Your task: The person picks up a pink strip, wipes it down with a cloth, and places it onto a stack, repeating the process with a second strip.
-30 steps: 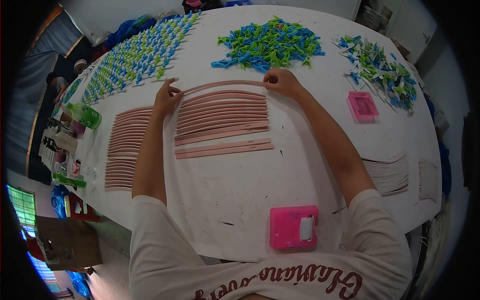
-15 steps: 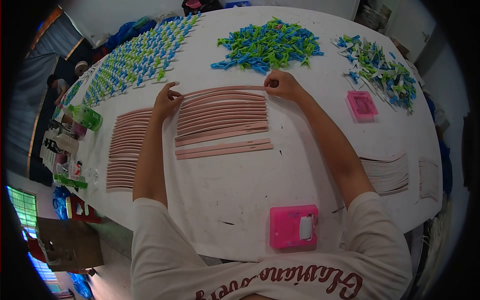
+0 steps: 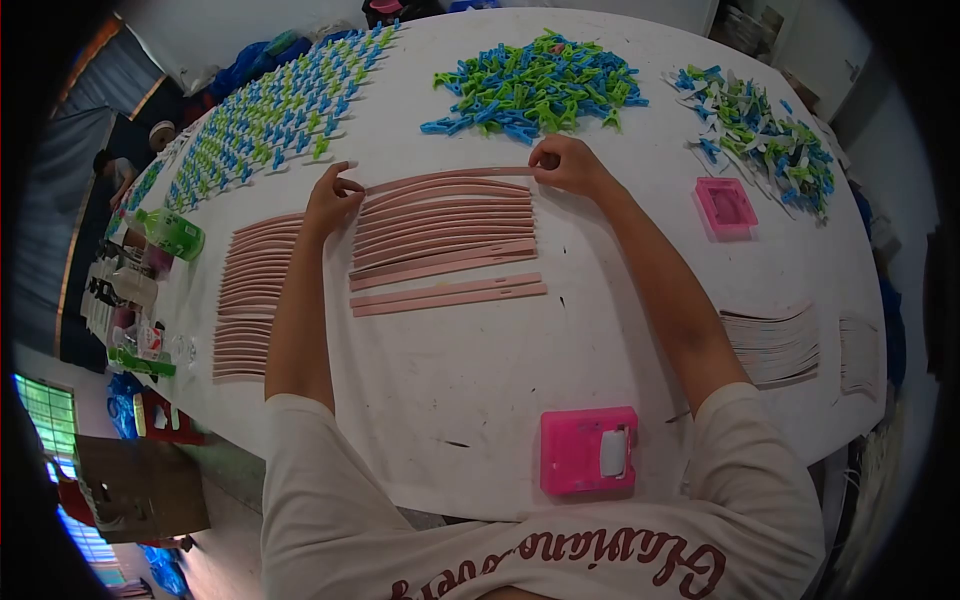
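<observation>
A thin pink strip (image 3: 450, 174) stretches between my hands at the far end of a row of similar strips. My left hand (image 3: 335, 200) pinches its left end, one finger sticking out past the strip. The right end sits between the thumb and curled fingers of my right hand (image 3: 568, 166). Just on the near side lies the row of pink strips (image 3: 445, 222), slightly bowed and set side by side. Two separate strips (image 3: 450, 294) lie nearest me. My left forearm partly covers another group of pink strips (image 3: 248, 290).
Blue and green clips form a pile (image 3: 540, 85) beyond my hands. Rows of clips (image 3: 275, 115) spread at the far left, and a mixed heap (image 3: 760, 140) lies right. A pink box (image 3: 585, 450) sits near me, a pink tray (image 3: 726, 208) farther right. Bottles (image 3: 172, 233) line the left edge.
Almost nothing differs. My right hand has shifted very slightly away from me, still holding the strip's right end; my left hand stays in place.
</observation>
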The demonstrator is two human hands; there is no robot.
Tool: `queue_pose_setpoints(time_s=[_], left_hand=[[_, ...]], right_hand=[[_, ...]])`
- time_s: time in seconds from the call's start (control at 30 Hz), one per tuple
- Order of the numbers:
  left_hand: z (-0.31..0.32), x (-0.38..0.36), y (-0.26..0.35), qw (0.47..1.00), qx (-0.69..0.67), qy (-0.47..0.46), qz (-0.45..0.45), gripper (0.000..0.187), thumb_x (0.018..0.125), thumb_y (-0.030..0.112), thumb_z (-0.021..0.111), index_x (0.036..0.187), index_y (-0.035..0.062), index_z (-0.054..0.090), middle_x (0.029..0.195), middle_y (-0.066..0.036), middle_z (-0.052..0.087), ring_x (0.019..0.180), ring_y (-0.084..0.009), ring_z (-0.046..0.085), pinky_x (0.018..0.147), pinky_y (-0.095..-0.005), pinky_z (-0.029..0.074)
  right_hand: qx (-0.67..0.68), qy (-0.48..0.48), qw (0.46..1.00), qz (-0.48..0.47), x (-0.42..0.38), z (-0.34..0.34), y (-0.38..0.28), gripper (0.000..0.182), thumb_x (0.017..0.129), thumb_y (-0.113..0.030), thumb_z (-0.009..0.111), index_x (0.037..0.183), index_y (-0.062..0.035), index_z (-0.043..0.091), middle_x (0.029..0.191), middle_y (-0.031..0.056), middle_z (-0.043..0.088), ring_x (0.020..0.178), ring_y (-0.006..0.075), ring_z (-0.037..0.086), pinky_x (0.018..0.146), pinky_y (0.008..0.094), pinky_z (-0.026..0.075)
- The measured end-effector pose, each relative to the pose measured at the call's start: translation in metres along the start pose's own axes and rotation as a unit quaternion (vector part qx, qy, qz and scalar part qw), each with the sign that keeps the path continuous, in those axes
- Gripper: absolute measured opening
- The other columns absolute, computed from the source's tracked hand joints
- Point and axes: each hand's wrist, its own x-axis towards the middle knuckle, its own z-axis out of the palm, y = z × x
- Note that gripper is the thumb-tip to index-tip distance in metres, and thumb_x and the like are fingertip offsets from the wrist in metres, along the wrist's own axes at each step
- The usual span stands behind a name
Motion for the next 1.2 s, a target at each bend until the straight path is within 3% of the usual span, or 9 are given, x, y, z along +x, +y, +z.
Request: queue_pose_setpoints(time_s=[0.27, 0.3, 0.43, 0.5, 0.6, 0.67, 0.9, 1.03, 1.2], left_hand=[[-0.006, 0.004, -0.012, 0.999, -0.048, 0.0, -0.016, 0.05, 0.08, 0.001, 0.061, 0.127, -0.001, 0.044, 0.092, -0.012, 0.066, 0.081, -0.0154, 0.062, 0.071, -0.0271, 0.05], [-0.008, 0.004, -0.011, 0.999, -0.016, 0.031, -0.001, 0.049, 0.081, 0.002, 0.061, 0.126, -0.0014, 0.044, 0.092, -0.012, 0.066, 0.08, -0.0157, 0.062, 0.071, -0.0273, 0.05], [-0.018, -0.006, 0.008, 0.983, 0.063, 0.152, 0.081, 0.042, 0.083, 0.01, 0.062, 0.122, 0.0004, 0.05, 0.089, -0.009, 0.066, 0.075, -0.0146, 0.061, 0.067, -0.027, 0.048], [-0.02, -0.031, 0.042, 0.986, 0.032, 0.139, 0.092, 0.041, 0.083, 0.011, 0.063, 0.121, 0.0005, 0.051, 0.088, -0.008, 0.065, 0.074, -0.014, 0.06, 0.066, -0.0267, 0.048], [-0.023, -0.072, 0.071, 0.984, 0.028, 0.117, 0.135, 0.04, 0.084, 0.014, 0.064, 0.119, 0.0006, 0.052, 0.088, -0.007, 0.064, 0.073, -0.0128, 0.06, 0.065, -0.0263, 0.048], [-0.021, -0.104, 0.082, 0.992, 0.004, 0.091, 0.084, 0.041, 0.084, 0.015, 0.065, 0.119, -0.0002, 0.052, 0.087, -0.008, 0.064, 0.073, -0.0123, 0.059, 0.065, -0.0263, 0.048], [0.011, -0.179, 0.077, 0.982, -0.129, 0.138, -0.017, 0.037, 0.084, 0.011, 0.063, 0.115, -0.0042, 0.052, 0.084, -0.009, 0.065, 0.071, -0.012, 0.059, 0.062, -0.0246, 0.047], [0.025, -0.184, 0.053, 0.98, -0.021, 0.194, -0.022, 0.039, 0.081, 0.011, 0.065, 0.115, -0.0027, 0.053, 0.085, -0.008, 0.065, 0.068, -0.0135, 0.06, 0.058, -0.0254, 0.048], [0.028, -0.189, 0.044, 0.971, -0.045, 0.219, -0.086, 0.036, 0.081, 0.011, 0.064, 0.112, -0.0026, 0.053, 0.088, -0.01, 0.065, 0.056, -0.0121, 0.058, 0.048, -0.0254, 0.044]], right_hand=[[0.064, 0.095, 0.993, 0.041, 0.002, 0.003, 0.009, 0.014, 0.075, -0.016, 0.063, 0.082, -0.0037, 0.065, 0.072, 0.0078, 0.061, 0.061, 0.017, 0.057, 0.059, 0.0302, 0.046], [0.064, 0.093, 0.993, 0.043, 0.003, 0.002, 0.007, 0.014, 0.075, -0.016, 0.063, 0.082, -0.0037, 0.065, 0.072, 0.0078, 0.061, 0.061, 0.017, 0.057, 0.059, 0.0302, 0.046], [-0.003, 0.242, 0.968, 0.063, -0.004, -0.001, 0.005, 0.015, 0.078, -0.019, 0.062, 0.08, -0.004, 0.064, 0.072, 0.0093, 0.061, 0.062, 0.0189, 0.059, 0.059, 0.0315, 0.047], [-0.013, 0.279, 0.956, 0.092, -0.013, -0.004, -0.006, 0.017, 0.081, -0.021, 0.06, 0.079, -0.0045, 0.063, 0.07, 0.009, 0.062, 0.063, 0.02, 0.06, 0.061, 0.032, 0.048], [0.001, 0.241, 0.96, 0.145, -0.037, 0.002, -0.02, 0.017, 0.081, -0.021, 0.06, 0.08, -0.0046, 0.064, 0.07, 0.008, 0.063, 0.063, 0.02, 0.061, 0.062, 0.0318, 0.049], [0.001, 0.216, 0.965, 0.148, -0.054, 0.003, -0.029, 0.017, 0.08, -0.021, 0.061, 0.081, -0.0046, 0.064, 0.071, 0.0079, 0.064, 0.064, 0.0197, 0.061, 0.063, 0.0314, 0.049], [-0.021, 0.092, 0.984, 0.154, -0.099, 0.001, -0.076, 0.018, 0.079, -0.021, 0.062, 0.084, -0.004, 0.065, 0.076, 0.0088, 0.067, 0.069, 0.0196, 0.064, 0.065, 0.0304, 0.049], [-0.044, 0.02, 0.99, 0.135, -0.114, 0.005, -0.095, 0.019, 0.078, -0.022, 0.063, 0.084, -0.0042, 0.067, 0.077, 0.0088, 0.067, 0.069, 0.0202, 0.064, 0.066, 0.0311, 0.05], [-0.042, -0.043, 0.988, 0.14, -0.121, 0.013, -0.11, 0.019, 0.078, -0.02, 0.065, 0.086, -0.0028, 0.068, 0.075, 0.0081, 0.067, 0.067, 0.0171, 0.062, 0.066, 0.0283, 0.049]])
